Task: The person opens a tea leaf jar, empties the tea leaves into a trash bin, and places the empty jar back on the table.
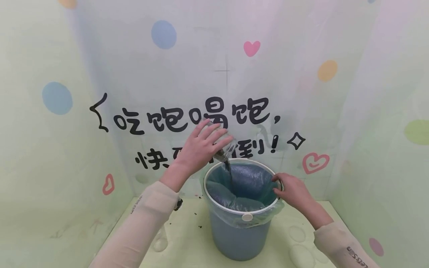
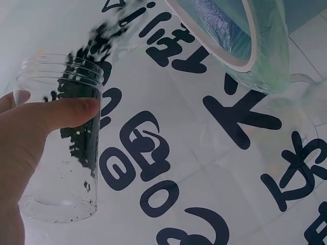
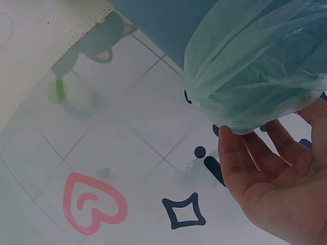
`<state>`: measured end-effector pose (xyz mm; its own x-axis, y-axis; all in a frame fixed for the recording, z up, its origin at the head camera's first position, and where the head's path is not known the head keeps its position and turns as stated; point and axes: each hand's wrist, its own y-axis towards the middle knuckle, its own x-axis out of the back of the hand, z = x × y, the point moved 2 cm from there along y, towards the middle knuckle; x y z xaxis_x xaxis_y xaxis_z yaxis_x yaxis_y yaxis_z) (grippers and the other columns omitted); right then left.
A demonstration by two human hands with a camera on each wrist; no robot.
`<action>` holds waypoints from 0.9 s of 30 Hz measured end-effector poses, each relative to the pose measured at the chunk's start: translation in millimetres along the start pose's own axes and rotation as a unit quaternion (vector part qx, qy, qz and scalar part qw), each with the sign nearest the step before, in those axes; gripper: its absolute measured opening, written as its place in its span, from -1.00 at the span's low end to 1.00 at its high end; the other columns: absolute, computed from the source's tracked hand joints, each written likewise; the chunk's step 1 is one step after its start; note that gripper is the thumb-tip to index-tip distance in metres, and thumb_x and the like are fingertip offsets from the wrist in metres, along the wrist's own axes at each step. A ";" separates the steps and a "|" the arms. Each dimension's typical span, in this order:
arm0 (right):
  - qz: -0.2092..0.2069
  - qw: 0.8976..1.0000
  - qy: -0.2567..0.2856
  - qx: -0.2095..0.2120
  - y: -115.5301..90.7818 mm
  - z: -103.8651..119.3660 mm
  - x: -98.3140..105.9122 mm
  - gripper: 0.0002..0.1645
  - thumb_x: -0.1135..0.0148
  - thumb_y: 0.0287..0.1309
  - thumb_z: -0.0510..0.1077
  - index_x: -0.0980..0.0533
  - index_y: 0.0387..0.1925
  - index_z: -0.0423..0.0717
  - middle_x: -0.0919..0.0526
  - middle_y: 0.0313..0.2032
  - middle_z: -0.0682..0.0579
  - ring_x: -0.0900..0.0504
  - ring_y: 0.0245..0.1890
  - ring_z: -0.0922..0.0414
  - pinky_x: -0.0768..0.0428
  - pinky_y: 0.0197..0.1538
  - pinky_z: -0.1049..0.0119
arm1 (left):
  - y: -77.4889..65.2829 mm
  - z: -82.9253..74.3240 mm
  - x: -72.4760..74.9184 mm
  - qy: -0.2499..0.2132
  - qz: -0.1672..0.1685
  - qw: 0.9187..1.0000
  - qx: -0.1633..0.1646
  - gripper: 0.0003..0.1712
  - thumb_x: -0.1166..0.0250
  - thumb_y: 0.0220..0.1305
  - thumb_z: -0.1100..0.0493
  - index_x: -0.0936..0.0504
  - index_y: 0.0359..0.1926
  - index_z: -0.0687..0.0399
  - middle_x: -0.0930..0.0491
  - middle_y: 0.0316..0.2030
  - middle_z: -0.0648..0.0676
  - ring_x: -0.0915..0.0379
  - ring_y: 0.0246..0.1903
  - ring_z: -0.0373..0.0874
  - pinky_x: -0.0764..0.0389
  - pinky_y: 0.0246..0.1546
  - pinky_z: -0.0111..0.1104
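Tilted above a blue trash bin (image 1: 239,240), a clear ribbed-neck jar (image 2: 56,176) lets a stream of dark loose bits (image 2: 82,127) fall from its mouth into the bin. My left hand (image 1: 202,147) grips the jar around its side, thumb across the front in the left wrist view. A thin greenish bag (image 1: 218,193) lines the bin and folds over its white rim (image 1: 212,201). At the right side of that rim, my right hand (image 1: 296,190) holds the edge, its fingertips against the folded bag in the right wrist view.
The bin stands on a pale green surface (image 1: 187,238) with a few dark specks left of it. Behind my left forearm a small black object (image 1: 179,204) partly shows. Printed walls (image 1: 207,67) with lettering, dots and hearts enclose the back and sides.
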<state>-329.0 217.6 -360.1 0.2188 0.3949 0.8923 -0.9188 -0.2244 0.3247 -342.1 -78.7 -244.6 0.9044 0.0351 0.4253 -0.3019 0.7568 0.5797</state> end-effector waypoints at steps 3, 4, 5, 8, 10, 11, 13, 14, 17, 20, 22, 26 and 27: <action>0.000 1.000 0.002 -0.003 -0.9 -0.2 0.1 -0.70 -0.39 0.08 -0.22 -0.61 -0.12 -0.23 -0.71 -0.13 -0.18 -0.67 -0.13 -0.12 -0.65 0.00 -0.11 | 1.0 -0.7 1.5 -0.002 -0.003 1.000 -0.006 -0.19 -0.34 0.18 0.37 -0.37 0.38 -0.32 -0.47 0.33 -0.08 -0.30 0.38 -0.06 -0.07 0.56 -0.10; -0.001 1.000 0.002 -0.003 -1.1 -0.1 0.3 -0.70 -0.39 0.08 -0.22 -0.61 -0.12 -0.23 -0.71 -0.13 -0.17 -0.67 -0.13 -0.11 -0.65 0.00 -0.11 | 1.1 -0.8 1.8 -0.003 -0.003 1.000 -0.008 -0.18 -0.35 0.17 0.37 -0.36 0.39 -0.32 -0.47 0.33 -0.09 -0.30 0.38 -0.06 -0.07 0.56 -0.10; 0.000 1.000 0.003 -0.003 -1.2 -0.1 0.3 -0.70 -0.39 0.08 -0.22 -0.61 -0.12 -0.23 -0.71 -0.14 -0.17 -0.67 -0.13 -0.11 -0.65 0.00 -0.11 | 1.1 -0.9 2.1 -0.003 -0.001 1.000 -0.009 -0.17 -0.36 0.16 0.36 -0.36 0.39 -0.32 -0.46 0.34 -0.09 -0.30 0.39 -0.06 -0.06 0.57 -0.10; -0.001 1.000 0.002 -0.001 -1.3 0.0 0.2 -0.70 -0.39 0.08 -0.22 -0.61 -0.12 -0.22 -0.72 -0.14 -0.16 -0.68 -0.13 -0.11 -0.65 -0.01 -0.11 | 0.6 -0.9 2.5 -0.003 0.003 1.000 -0.012 -0.15 -0.40 0.15 0.31 -0.35 0.40 -0.33 -0.45 0.35 -0.09 -0.30 0.39 -0.06 -0.06 0.57 -0.09; -0.001 1.000 0.002 0.002 -1.3 0.1 -0.1 -0.70 -0.39 0.08 -0.22 -0.61 -0.12 -0.22 -0.72 -0.14 -0.16 -0.68 -0.13 -0.11 -0.65 0.00 -0.10 | 0.2 -0.9 2.8 -0.003 0.003 1.000 -0.012 -0.15 -0.42 0.14 0.29 -0.35 0.40 -0.33 -0.45 0.35 -0.09 -0.30 0.39 -0.06 -0.06 0.57 -0.09; -0.001 1.000 0.002 0.002 -1.3 0.2 -0.2 -0.70 -0.39 0.08 -0.22 -0.61 -0.12 -0.22 -0.72 -0.14 -0.16 -0.68 -0.13 -0.11 -0.65 0.00 -0.11 | -0.1 -1.0 3.0 -0.004 0.004 1.000 -0.012 -0.15 -0.45 0.13 0.26 -0.35 0.40 -0.33 -0.45 0.35 -0.09 -0.30 0.39 -0.06 -0.05 0.57 -0.09; -0.002 1.000 0.001 0.003 -1.2 0.0 -0.4 -0.70 -0.38 0.08 -0.22 -0.61 -0.12 -0.22 -0.72 -0.15 -0.16 -0.68 -0.12 -0.11 -0.65 0.00 -0.11 | 0.0 -1.2 3.1 -0.005 0.000 1.000 -0.014 -0.15 -0.48 0.11 0.20 -0.36 0.39 -0.32 -0.46 0.35 -0.09 -0.31 0.39 -0.06 -0.06 0.57 -0.09; -0.002 1.000 0.002 0.003 -1.1 -0.2 -0.5 -0.70 -0.38 0.08 -0.22 -0.61 -0.13 -0.22 -0.72 -0.15 -0.16 -0.68 -0.12 -0.11 -0.65 0.00 -0.11 | 0.2 -1.2 3.5 -0.006 -0.001 1.000 -0.015 -0.14 -0.50 0.10 0.18 -0.36 0.39 -0.32 -0.46 0.34 -0.09 -0.31 0.39 -0.06 -0.06 0.57 -0.09; -0.002 1.000 0.002 0.000 -0.9 -0.2 -0.2 -0.71 -0.38 0.08 -0.22 -0.61 -0.12 -0.22 -0.72 -0.15 -0.16 -0.67 -0.12 -0.11 -0.65 0.01 -0.11 | 0.8 -0.2 5.1 -0.001 -0.009 1.000 -0.019 -0.16 -0.49 0.10 0.17 -0.37 0.38 -0.32 -0.46 0.33 -0.09 -0.31 0.38 -0.06 -0.08 0.56 -0.09; -0.001 1.000 0.002 0.002 -1.0 0.4 0.1 -0.71 -0.38 0.08 -0.21 -0.61 -0.13 -0.22 -0.72 -0.15 -0.16 -0.67 -0.13 -0.11 -0.65 0.00 -0.10 | 3.1 3.0 8.0 0.015 -0.029 0.999 -0.007 -0.20 -0.42 0.16 0.26 -0.38 0.37 -0.34 -0.48 0.32 -0.10 -0.31 0.37 -0.07 -0.10 0.55 -0.09; -0.001 1.000 0.001 0.006 -0.9 0.6 -0.1 -0.71 -0.38 0.08 -0.21 -0.61 -0.13 -0.22 -0.72 -0.16 -0.15 -0.67 -0.14 -0.11 -0.65 -0.01 -0.10 | 4.8 4.7 10.3 0.029 -0.034 0.999 0.006 -0.21 -0.37 0.18 0.31 -0.39 0.37 -0.37 -0.48 0.32 -0.11 -0.31 0.37 -0.09 -0.10 0.55 -0.08; -0.014 1.000 0.001 0.015 -0.3 0.0 0.1 -0.72 -0.38 0.08 -0.23 -0.61 -0.14 -0.22 -0.72 -0.16 -0.15 -0.67 -0.14 -0.12 -0.64 -0.01 -0.11 | 4.7 -2.6 6.1 0.026 0.031 0.998 -0.051 -0.16 -0.43 0.15 0.26 -0.35 0.39 -0.39 -0.43 0.35 -0.12 -0.29 0.39 -0.09 -0.06 0.57 -0.09; -0.017 1.000 0.001 0.015 -0.3 -0.4 0.0 -0.72 -0.38 0.08 -0.23 -0.61 -0.14 -0.22 -0.72 -0.15 -0.15 -0.67 -0.13 -0.12 -0.64 -0.01 -0.11 | 3.5 -6.0 3.1 0.020 0.057 0.995 -0.074 -0.15 -0.44 0.13 0.25 -0.34 0.39 -0.38 -0.43 0.35 -0.11 -0.29 0.39 -0.09 -0.05 0.57 -0.09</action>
<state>-328.8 218.0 -360.3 0.2487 0.4035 0.8805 -0.9008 -0.2377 0.3633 -338.6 -72.0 -245.4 0.8790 0.1503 0.4524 -0.3585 0.8340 0.4195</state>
